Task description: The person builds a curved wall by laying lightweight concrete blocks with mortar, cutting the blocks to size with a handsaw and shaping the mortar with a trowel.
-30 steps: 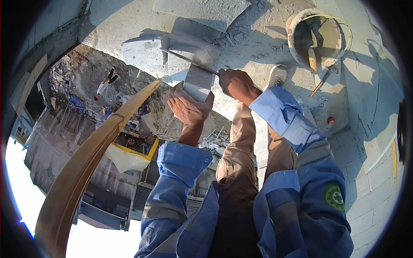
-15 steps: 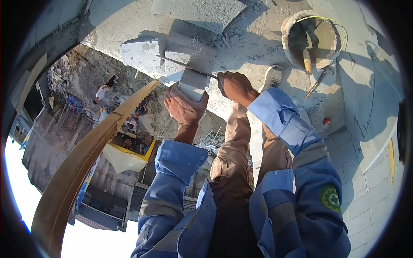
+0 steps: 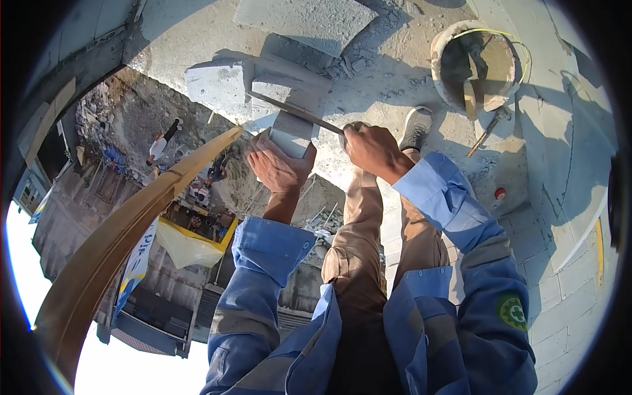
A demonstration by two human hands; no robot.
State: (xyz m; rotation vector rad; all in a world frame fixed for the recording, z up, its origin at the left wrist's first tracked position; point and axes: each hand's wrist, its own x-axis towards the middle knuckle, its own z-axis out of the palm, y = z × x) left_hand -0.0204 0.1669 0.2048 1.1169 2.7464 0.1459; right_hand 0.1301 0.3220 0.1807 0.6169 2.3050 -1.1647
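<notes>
Just beside the ledge's edge [image 3: 172, 85], hands [image 3: 280, 163] grip block [image 3: 291, 133] and blade [image 3: 280, 104].

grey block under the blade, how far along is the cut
Done, it seems: the grey block is set in place, the long blade laid across it. In hand: the left hand steadies the block while the right hand grips the blade. Left: probably cutting through; any cut's depth is hidden, so I can't say how much.

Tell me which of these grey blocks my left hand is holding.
Your left hand grips the block the long blade crosses; the block further left and the broad slab beyond are not held.
</notes>
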